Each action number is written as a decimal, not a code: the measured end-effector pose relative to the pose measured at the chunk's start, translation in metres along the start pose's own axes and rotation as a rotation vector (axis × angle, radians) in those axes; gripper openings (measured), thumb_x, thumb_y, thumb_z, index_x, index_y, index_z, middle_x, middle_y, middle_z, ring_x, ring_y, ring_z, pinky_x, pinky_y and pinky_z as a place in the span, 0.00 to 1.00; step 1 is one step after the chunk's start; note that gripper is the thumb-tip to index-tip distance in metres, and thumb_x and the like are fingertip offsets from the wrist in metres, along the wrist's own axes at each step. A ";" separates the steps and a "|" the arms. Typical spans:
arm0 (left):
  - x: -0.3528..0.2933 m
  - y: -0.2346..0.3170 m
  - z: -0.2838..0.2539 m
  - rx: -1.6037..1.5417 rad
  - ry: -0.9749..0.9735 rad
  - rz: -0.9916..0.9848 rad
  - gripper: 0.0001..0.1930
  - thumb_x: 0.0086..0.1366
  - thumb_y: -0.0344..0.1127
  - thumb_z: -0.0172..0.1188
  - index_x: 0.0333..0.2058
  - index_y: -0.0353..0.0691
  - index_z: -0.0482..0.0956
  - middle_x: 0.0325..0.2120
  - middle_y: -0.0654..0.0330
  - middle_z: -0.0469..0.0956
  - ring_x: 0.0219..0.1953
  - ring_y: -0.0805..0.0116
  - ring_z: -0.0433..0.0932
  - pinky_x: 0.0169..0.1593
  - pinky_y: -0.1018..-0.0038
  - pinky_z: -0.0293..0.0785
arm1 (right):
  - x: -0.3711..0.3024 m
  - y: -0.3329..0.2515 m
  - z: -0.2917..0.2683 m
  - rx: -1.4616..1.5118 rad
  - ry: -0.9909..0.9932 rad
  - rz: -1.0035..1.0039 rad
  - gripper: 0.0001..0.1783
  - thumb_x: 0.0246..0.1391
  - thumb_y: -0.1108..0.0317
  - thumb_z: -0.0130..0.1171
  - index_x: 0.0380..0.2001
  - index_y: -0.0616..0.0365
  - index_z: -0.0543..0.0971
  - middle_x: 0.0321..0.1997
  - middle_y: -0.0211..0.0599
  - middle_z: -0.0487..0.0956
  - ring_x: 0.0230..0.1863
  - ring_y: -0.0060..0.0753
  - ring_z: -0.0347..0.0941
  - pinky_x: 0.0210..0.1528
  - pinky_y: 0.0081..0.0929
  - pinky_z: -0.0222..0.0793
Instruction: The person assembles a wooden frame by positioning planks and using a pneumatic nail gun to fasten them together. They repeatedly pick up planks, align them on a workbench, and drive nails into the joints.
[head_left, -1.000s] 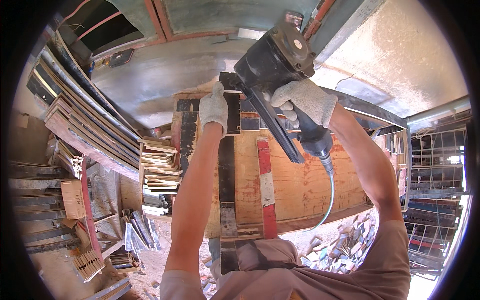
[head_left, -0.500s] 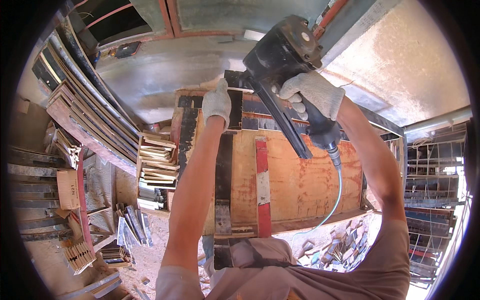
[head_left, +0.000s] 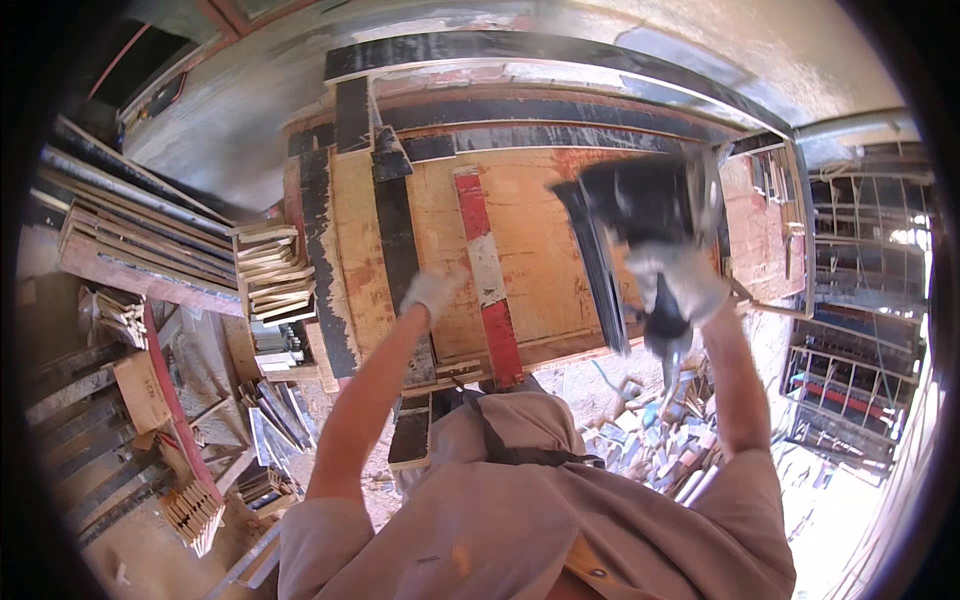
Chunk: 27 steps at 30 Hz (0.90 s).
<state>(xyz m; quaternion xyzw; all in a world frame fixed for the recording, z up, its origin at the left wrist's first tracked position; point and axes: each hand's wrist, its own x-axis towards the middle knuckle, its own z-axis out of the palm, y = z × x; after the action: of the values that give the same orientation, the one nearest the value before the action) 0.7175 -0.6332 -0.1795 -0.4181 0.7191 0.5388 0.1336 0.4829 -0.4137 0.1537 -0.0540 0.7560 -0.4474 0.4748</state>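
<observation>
My right hand (head_left: 685,282), in a pale work glove, grips a black nail gun (head_left: 635,195) by its handle. The tool hangs over the right part of the workbench, its long magazine (head_left: 597,270) slanting down, all blurred by motion. My left hand (head_left: 432,292), also gloved, is over a dark wooden strip (head_left: 397,235) on the orange plywood top (head_left: 545,230); its fingers are smeared. A long black board (head_left: 480,47) spans the far side, with a short black piece (head_left: 352,115) meeting it near its left end. A red and white strip (head_left: 485,265) lies between my hands.
Stacked wooden strips (head_left: 275,270) stand left of the bench, beside longer boards (head_left: 150,245). A cardboard box (head_left: 143,390) is at the lower left. Wood offcuts (head_left: 660,440) cover the floor at the right front. A metal rack (head_left: 860,300) stands at the far right.
The nail gun has come away from the far side, toward me and to the right. My left hand has left the short black piece and moved nearer to me. The view has shifted.
</observation>
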 end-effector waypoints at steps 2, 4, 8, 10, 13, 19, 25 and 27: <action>-0.015 -0.001 0.049 0.161 -0.173 -0.033 0.39 0.62 0.66 0.61 0.55 0.33 0.79 0.50 0.37 0.81 0.56 0.42 0.79 0.55 0.57 0.75 | -0.023 0.071 -0.027 0.112 0.067 0.192 0.06 0.54 0.71 0.63 0.24 0.56 0.78 0.19 0.29 0.73 0.19 0.23 0.70 0.26 0.25 0.70; -0.018 0.018 0.063 0.274 -0.273 -0.078 0.36 0.64 0.63 0.60 0.54 0.32 0.79 0.51 0.39 0.80 0.57 0.44 0.78 0.55 0.57 0.76 | -0.039 0.155 -0.050 0.071 0.132 0.188 0.05 0.52 0.72 0.63 0.24 0.56 0.78 0.19 0.29 0.72 0.18 0.26 0.69 0.23 0.27 0.69; -0.032 0.039 0.065 -0.707 -0.276 -0.120 0.24 0.71 0.46 0.58 0.57 0.32 0.76 0.49 0.47 0.81 0.50 0.53 0.81 0.52 0.63 0.79 | -0.087 0.265 -0.060 0.284 0.268 0.397 0.03 0.49 0.70 0.62 0.25 0.54 0.78 0.16 0.28 0.70 0.12 0.27 0.66 0.14 0.29 0.66; -0.051 0.057 0.050 -1.297 -0.270 -0.147 0.20 0.74 0.37 0.55 0.59 0.31 0.74 0.47 0.52 0.82 0.45 0.58 0.83 0.49 0.67 0.82 | -0.108 0.310 -0.061 0.366 0.243 0.460 0.04 0.48 0.71 0.61 0.23 0.54 0.76 0.15 0.28 0.69 0.12 0.27 0.67 0.14 0.30 0.67; -0.085 0.122 -0.006 -1.465 -0.322 -0.197 0.18 0.76 0.31 0.52 0.60 0.29 0.70 0.48 0.54 0.81 0.43 0.63 0.84 0.46 0.71 0.85 | -0.131 0.370 -0.051 0.393 0.276 0.555 0.07 0.46 0.73 0.61 0.20 0.53 0.74 0.14 0.28 0.67 0.12 0.29 0.67 0.13 0.33 0.66; -0.082 0.105 -0.020 -1.572 -0.238 -0.078 0.21 0.78 0.30 0.48 0.60 0.17 0.63 0.50 0.40 0.75 0.42 0.63 0.84 0.46 0.76 0.89 | -0.159 0.435 -0.019 0.444 0.244 0.683 0.06 0.47 0.75 0.61 0.21 0.54 0.75 0.15 0.29 0.68 0.12 0.31 0.66 0.14 0.36 0.66; -0.046 0.052 -0.028 -1.262 -0.247 0.240 0.23 0.77 0.27 0.46 0.60 0.10 0.57 0.39 0.47 0.75 0.41 0.64 0.84 0.43 0.79 0.89 | -0.172 0.459 0.007 0.430 0.205 0.693 0.04 0.49 0.74 0.59 0.22 0.55 0.75 0.15 0.29 0.68 0.12 0.31 0.67 0.14 0.35 0.65; -0.054 0.063 -0.022 -1.261 -0.270 0.251 0.25 0.77 0.28 0.46 0.62 0.10 0.54 0.37 0.48 0.75 0.40 0.64 0.84 0.41 0.78 0.89 | -0.179 0.463 0.016 0.420 0.235 0.624 0.04 0.49 0.73 0.58 0.22 0.55 0.76 0.16 0.29 0.68 0.13 0.30 0.67 0.14 0.34 0.66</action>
<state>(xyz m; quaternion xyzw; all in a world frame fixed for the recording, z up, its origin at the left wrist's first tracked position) 0.7098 -0.6236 -0.0943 -0.2579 0.2855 0.9162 -0.1117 0.7515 -0.0585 -0.0659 0.3280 0.6774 -0.4296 0.4991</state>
